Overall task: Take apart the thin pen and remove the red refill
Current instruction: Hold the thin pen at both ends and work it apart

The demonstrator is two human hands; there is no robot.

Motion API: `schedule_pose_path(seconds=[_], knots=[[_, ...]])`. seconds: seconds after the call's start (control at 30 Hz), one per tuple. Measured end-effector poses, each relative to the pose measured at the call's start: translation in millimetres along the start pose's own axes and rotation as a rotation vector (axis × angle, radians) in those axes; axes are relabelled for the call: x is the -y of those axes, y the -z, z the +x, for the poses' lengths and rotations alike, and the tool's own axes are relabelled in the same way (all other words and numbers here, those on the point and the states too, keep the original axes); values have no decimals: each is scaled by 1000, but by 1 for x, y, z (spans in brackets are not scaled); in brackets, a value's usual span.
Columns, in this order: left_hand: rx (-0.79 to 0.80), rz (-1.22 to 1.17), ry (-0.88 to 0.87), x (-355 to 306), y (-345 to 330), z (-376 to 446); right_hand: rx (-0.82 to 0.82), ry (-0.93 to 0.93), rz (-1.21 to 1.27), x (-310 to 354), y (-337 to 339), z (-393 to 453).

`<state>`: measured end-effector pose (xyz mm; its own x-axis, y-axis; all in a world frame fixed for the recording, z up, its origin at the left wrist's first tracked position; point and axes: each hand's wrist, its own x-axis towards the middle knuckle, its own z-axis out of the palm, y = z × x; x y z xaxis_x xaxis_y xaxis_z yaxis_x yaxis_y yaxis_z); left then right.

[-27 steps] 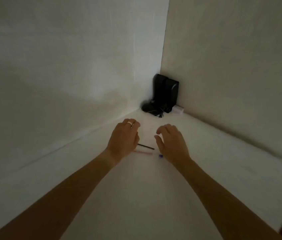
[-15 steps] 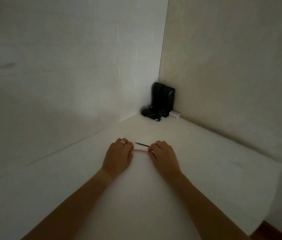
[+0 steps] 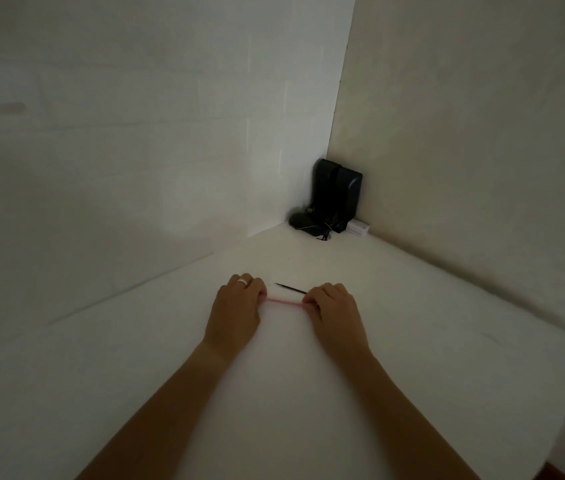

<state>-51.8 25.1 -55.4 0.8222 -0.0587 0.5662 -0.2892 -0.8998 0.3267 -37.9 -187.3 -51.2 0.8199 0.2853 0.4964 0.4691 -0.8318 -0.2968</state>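
Pen (image 3: 284, 302), thin and pinkish-red, stretched between both hands on the white table (image 3: 412, 341). Left hand (image 3: 237, 306) pinched one end, right hand (image 3: 331, 310) the other. Thin black stick (image 3: 290, 288) lay just behind.

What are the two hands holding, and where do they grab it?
The thin pink-red pen, by its two ends: the left hand pinches the left end, the right hand the right end. The thin black stick behind lies untouched.
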Motion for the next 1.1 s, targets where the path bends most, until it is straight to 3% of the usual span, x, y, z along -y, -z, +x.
schedule_pose_path(seconds=[0.2, 0.43, 0.63, 0.9, 1.1], knots=[[26, -68, -59, -1, -2, 2, -43, -18, -44, 2, 0, -2], [94, -170, -127, -11, 6, 0, 54, 155, -28, 10, -1, 0], [30, 102, -182, -10, -6, 1, 31, 137, 2, 17, 2, -3], [-6, 170, -167, -13, -3, -2, 37, 175, -37, 18, 6, -3], [-25, 224, 125, -8, 7, -1, -44, 93, -55, 13, 10, -4]])
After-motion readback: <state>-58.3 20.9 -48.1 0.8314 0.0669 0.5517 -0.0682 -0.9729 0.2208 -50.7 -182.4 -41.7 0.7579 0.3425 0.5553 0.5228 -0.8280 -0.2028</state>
